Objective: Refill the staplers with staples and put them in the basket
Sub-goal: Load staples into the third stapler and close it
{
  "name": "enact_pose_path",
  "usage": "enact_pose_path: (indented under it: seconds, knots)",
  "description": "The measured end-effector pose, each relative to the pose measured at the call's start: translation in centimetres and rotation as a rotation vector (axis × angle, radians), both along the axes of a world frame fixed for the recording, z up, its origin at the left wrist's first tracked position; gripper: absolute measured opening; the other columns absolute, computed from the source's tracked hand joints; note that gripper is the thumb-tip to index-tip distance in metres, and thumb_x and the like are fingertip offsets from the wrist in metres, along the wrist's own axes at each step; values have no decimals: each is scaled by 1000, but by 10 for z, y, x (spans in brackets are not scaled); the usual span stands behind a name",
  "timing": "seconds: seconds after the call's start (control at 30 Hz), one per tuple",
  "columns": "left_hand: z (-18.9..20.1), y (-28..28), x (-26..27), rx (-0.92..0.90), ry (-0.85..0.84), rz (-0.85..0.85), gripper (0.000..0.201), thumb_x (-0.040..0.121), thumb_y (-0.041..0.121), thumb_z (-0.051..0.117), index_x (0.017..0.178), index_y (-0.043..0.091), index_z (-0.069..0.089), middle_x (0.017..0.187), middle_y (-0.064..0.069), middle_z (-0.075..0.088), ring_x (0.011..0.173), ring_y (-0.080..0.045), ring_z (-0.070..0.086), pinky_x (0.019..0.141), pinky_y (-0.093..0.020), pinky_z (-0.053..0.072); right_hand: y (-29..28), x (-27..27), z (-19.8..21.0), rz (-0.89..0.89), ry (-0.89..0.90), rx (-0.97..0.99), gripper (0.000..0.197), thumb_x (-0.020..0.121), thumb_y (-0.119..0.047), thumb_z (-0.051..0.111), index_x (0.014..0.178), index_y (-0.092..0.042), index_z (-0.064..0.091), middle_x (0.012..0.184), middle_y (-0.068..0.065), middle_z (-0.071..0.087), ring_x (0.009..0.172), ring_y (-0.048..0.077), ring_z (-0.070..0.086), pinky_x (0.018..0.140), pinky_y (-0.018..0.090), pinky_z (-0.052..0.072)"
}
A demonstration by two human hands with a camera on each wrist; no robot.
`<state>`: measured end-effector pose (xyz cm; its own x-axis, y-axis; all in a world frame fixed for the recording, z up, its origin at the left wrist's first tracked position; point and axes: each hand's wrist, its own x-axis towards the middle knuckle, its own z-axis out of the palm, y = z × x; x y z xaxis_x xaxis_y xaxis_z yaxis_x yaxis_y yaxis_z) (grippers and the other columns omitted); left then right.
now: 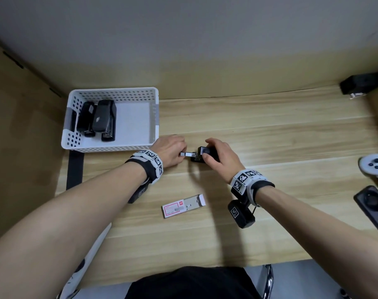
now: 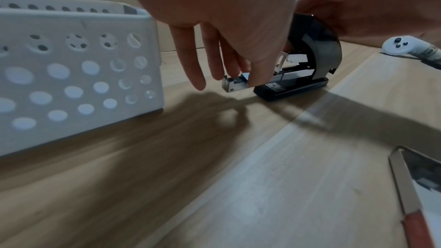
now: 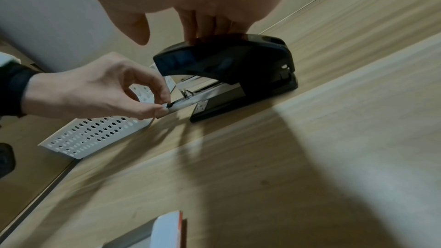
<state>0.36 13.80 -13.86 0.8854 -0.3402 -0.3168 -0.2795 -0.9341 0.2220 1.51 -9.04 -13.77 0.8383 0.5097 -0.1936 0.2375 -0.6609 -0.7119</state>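
At the centre of the head view the small black plastic stapler (image 1: 205, 155) sits on the pale wood-grain table (image 1: 270, 201), its silver metal staple tray (image 1: 187, 154) drawn out toward the left; the left hand (image 1: 171, 151) pinches the tray's outer end between thumb and fingertips, the other fingers hanging loose, while the right hand (image 1: 219, 155) curls over the stapler's arched top and holds it down. The step in hand looks to be the seating of the tray; it goes best pushed straight along the stapler's length, level with the base, the right hand bracing the body so it cannot skate rightward; any tilt could jam the rail. Whether staples already lie in the tray cannot be told; the opened red-and-white cardboard staple box (image 1: 182, 207) lies low in the frame, well apart. The white perforated plastic basket (image 1: 110, 147) at the upper left, just beside the left hand, already holds other dark staplers (image 1: 103, 119).
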Motion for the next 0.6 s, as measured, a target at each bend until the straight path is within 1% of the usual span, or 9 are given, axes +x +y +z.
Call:
enact_pose_path:
  seconds: [0.1, 0.17, 0.27, 0.33, 0.4, 0.43, 0.6]
  knots:
    - [1, 2, 0, -27, 8, 5, 13, 83, 29, 60, 90, 19, 64, 89, 4, 58, 89, -22, 58, 66, -35, 49, 0, -1, 2, -2, 12, 2, 55, 88, -44, 48, 135, -17, 45, 120, 3, 59, 113, 21, 49, 96, 38, 41]
    - [2, 3, 0, -42, 7, 6, 13, 82, 29, 61, 90, 19, 64, 89, 4, 57, 88, -22, 58, 67, -36, 49, 1, -1, 2, -4, 17, 1, 55, 87, -44, 49, 135, -17, 45, 120, 2, 59, 114, 21, 49, 96, 38, 41]
    - [3, 2, 1, -57, 10, 31, 12, 83, 28, 61, 91, 20, 65, 91, 4, 58, 88, -22, 58, 68, -34, 47, 1, 0, 0, -10, 5, -15, 53, 87, -41, 57, 134, -18, 47, 118, 2, 59, 112, 20, 50, 94, 36, 42]
    - [3, 1, 1, -50, 16, 40, 13, 84, 28, 60, 92, 20, 66, 92, 4, 59, 88, -22, 59, 68, -33, 46, 0, 2, -6, 30, -44, -73, 51, 86, -37, 64, 131, -16, 50, 117, 3, 61, 109, 22, 52, 92, 36, 43]
    - [3, 0, 2, -49, 31, 42, 13, 86, 28, 59, 93, 19, 67, 94, 4, 60, 88, -22, 59, 69, -32, 46, -2, 3, -12, 90, -107, -171, 48, 85, -36, 65, 126, -15, 53, 115, 4, 62, 104, 26, 55, 89, 38, 43]
    - [3, 0, 2, -58, 38, 43, 13, 87, 27, 60, 93, 19, 67, 94, 4, 61, 88, -22, 59, 70, -32, 45, -3, 3, -14, 93, -124, -202, 46, 85, -36, 66, 124, -15, 53, 113, 5, 63, 102, 27, 55, 88, 38, 43]
    - [4, 3, 4, -95, 51, 41, 12, 86, 24, 60, 91, 18, 68, 95, 3, 62, 87, -22, 59, 68, -29, 39, -8, 3, -16, 64, -128, -234, 41, 87, -33, 65, 122, -14, 54, 112, 5, 62, 101, 26, 54, 87, 38, 43]
